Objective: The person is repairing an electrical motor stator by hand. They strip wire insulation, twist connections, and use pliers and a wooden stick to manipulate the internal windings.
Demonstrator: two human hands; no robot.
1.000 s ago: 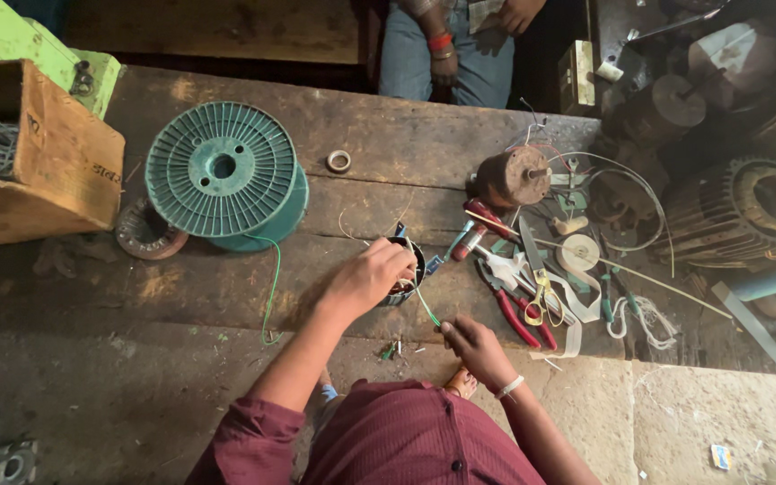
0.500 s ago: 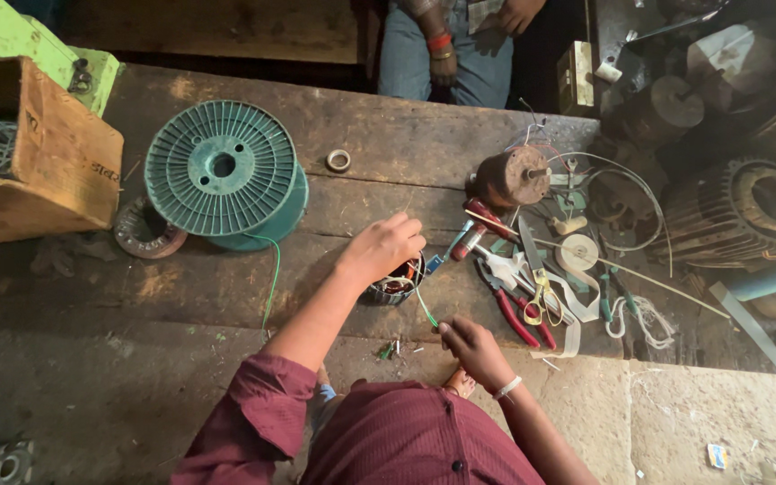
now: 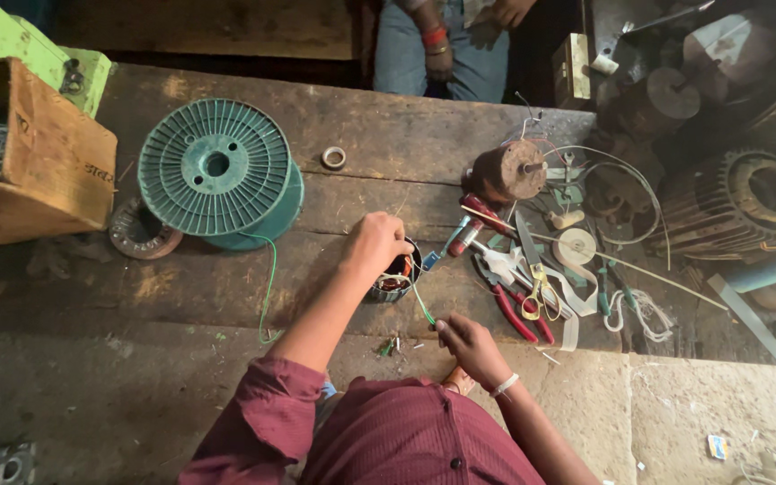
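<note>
Stator core, a small round metal ring with copper windings, sits on the wooden counter, largely hidden beneath the left hand, whose grip closes over its top rim. A thin green wire runs from the core down to the right hand, whose grip pinches the wire's end between fingertips. What the windings look like inside is hard to make out. Left of the core stands a green plastic spool beside a wooden box, cut off at the frame edge. Right of it lie red-handled pliers among cluttered tools. Another person's hand shows at the top.
</note>
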